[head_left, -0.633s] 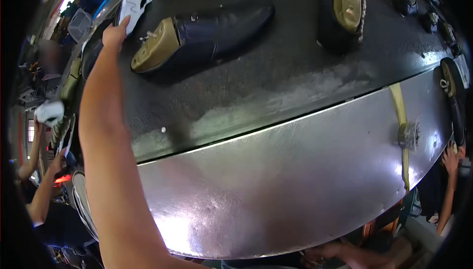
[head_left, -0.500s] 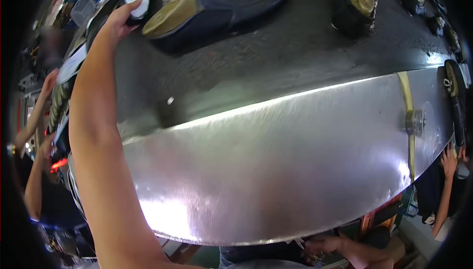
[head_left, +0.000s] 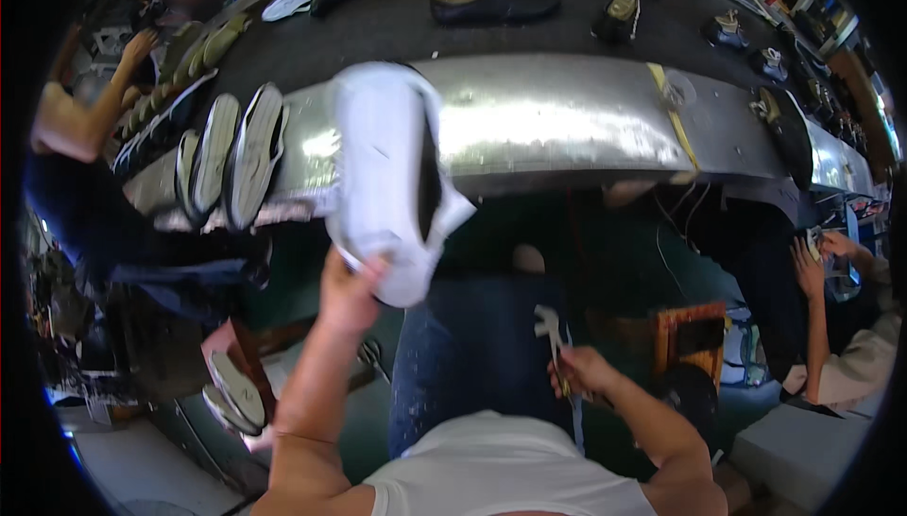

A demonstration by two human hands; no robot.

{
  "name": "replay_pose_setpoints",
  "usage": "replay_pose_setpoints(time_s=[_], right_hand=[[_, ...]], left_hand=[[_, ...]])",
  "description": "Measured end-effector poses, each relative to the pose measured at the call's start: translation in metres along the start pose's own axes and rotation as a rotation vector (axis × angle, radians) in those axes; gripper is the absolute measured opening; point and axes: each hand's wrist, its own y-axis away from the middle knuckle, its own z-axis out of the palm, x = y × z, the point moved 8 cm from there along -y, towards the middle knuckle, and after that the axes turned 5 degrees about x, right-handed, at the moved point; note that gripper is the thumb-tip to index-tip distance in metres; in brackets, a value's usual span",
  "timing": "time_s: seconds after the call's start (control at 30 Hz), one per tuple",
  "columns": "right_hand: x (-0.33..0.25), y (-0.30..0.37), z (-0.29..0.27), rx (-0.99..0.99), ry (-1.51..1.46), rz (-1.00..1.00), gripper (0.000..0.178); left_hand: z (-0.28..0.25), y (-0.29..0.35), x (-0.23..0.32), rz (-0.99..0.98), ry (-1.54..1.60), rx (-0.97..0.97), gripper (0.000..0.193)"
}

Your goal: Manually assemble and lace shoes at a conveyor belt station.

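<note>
My left hand (head_left: 350, 297) is closed round one end of a partly made shoe (head_left: 383, 171), lifted above my lap, its pale sole side facing me. Loose edges of white lining stick out along its sides, and it is somewhat blurred. Low at the right, over my thigh, my right hand (head_left: 586, 371) grips metal pincers (head_left: 548, 325) with a hooked head pointing up. Beyond the raised shoe stands a bench with a shiny metal front ledge (head_left: 548, 110). Behind that ledge, a dark belt (head_left: 397, 25) carries a black shoe with a tan heel part (head_left: 491, 1).
Several pale-soled shoe pieces (head_left: 250, 152) lean on the ledge at left. A yellow strap (head_left: 675, 124) crosses the metal. Co-workers sit at left (head_left: 80, 157) and right (head_left: 841, 327). A wooden-framed box (head_left: 690, 344) stands low at right; scissors (head_left: 373, 355) lie at lower left.
My left hand has drawn back from the far left of the belt, bringing the shoe over my lap. The view has shifted back, and my right hand with the pincers now shows clearly.
</note>
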Motion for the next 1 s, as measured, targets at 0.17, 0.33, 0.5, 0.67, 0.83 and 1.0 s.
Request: replay_pose_setpoints(time_s=[0.17,0.33,0.5,0.67,0.83,1.0], right_hand=[[-0.031,0.043,0.002,0.312,0.089,-0.195,0.029],[-0.038,0.054,0.006,0.312,0.07,-0.327,0.023],[-0.034,0.059,0.028,0.291,0.153,-0.515,0.026],[-0.05,0.096,0.059,0.338,0.583,-0.526,0.024],[-0.054,0.098,0.096,0.172,0.391,-0.368,0.025],[-0.059,0.098,0.12,0.125,0.402,-0.351,0.026]], left_hand=[[0.051,0.139,-0.114,0.063,-0.536,-0.145,0.104],[0.084,0.136,-0.121,-0.126,-1.495,-0.702,0.098],[0.13,0.035,-0.162,0.003,-0.902,-0.441,0.076],[0.122,0.034,-0.159,-0.366,-0.223,-0.35,0.069],[0.106,0.067,-0.109,-0.185,-0.187,-0.464,0.064],[0.087,0.084,-0.095,-0.09,-0.299,-0.501,0.059]])
